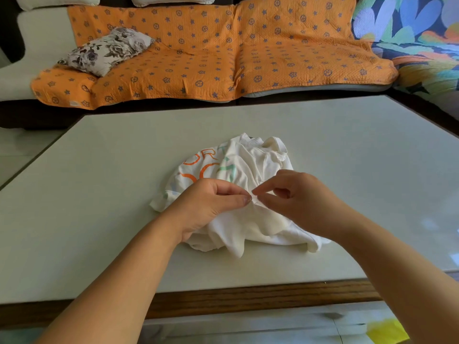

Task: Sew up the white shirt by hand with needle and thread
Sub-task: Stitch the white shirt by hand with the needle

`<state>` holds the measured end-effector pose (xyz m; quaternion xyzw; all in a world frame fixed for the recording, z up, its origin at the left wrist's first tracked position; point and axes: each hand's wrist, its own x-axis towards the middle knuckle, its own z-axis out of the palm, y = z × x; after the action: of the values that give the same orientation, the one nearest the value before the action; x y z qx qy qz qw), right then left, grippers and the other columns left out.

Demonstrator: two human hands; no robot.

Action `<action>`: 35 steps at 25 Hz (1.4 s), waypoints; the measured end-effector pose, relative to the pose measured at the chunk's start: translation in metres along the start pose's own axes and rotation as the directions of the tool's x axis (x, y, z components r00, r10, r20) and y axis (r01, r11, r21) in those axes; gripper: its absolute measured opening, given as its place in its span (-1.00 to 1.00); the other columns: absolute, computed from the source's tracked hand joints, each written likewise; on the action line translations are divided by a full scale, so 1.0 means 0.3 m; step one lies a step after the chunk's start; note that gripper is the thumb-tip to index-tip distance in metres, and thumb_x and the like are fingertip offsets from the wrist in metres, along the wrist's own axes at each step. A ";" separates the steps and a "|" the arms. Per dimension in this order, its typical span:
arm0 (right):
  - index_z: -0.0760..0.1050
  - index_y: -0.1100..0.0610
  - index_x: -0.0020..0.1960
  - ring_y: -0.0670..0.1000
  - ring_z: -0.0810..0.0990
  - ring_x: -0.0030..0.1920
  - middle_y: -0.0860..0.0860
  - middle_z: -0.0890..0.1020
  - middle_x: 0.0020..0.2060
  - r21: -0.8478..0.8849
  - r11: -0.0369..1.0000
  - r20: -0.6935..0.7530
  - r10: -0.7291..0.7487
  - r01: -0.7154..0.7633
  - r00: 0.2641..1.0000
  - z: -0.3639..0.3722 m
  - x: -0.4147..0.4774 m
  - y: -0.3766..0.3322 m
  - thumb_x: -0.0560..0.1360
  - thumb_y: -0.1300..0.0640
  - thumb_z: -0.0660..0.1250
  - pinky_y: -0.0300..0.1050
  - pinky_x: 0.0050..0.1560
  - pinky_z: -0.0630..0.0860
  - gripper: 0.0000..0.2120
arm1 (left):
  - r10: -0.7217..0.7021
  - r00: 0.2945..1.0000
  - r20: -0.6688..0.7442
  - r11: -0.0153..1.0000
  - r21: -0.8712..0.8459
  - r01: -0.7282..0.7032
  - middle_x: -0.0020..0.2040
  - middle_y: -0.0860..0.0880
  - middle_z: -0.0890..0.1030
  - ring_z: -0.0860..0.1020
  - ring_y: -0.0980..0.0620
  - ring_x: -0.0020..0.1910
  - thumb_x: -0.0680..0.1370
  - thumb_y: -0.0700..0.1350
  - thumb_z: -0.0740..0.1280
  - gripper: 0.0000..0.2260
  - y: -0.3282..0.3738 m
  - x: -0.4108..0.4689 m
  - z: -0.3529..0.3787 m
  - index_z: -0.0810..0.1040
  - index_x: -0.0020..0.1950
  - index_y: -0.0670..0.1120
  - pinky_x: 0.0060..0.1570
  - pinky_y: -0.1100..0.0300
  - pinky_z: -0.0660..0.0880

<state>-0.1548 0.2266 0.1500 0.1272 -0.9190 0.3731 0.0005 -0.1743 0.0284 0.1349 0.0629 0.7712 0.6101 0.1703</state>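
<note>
Head view: a crumpled white cotton shirt with orange and green lettering [258,160] lies bunched in the middle of a pale grey-green bench with a dark wooden front edge [99,194]. Both hands meet just above the shirt's near half. The left hand [211,202] has thumb and forefinger pressed together, and they appear to pinch a raised fold of the shirt. The right hand [298,194] faces it fingertip to fingertip, with its thumb and forefinger pinching a fine pale sliver [254,199]. The sliver is too small to identify, though it is probably the needle or the thread end. The other fingers of both hands are curled loosely.

No row of stitches, tear or trailing thread can be made out, so how much has been sewn cannot be told. From the pinch at one small spot, the work looks to be either at a single stitch or still at threading. Most of the sewing, the knotting and the cutting likely remain.

Beyond the bench stands a sofa under an orange quilted cover with blue star prints [211,58]. A grey floral cushion [106,50] rests on its left end. A multicoloured patterned throw [409,33] sits at the far right.
</note>
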 end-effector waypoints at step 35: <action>0.66 -0.03 -0.17 -0.17 0.41 -0.30 -0.07 0.39 -0.38 -0.025 0.998 -0.146 -0.065 0.062 0.987 0.042 -0.016 0.015 0.50 0.09 0.41 -0.36 -0.28 0.29 -0.91 | 0.037 0.998 -0.053 0.994 0.100 -0.032 -0.13 0.06 0.73 0.64 0.26 -0.11 0.44 -0.10 0.50 -0.90 0.022 -0.016 0.009 0.70 -0.05 -0.03 -0.08 0.47 0.49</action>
<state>-0.1500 0.2220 0.1374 0.1288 -0.9158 0.3717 0.0811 -0.1695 0.0312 0.1417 0.0681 0.8037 0.5754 0.1352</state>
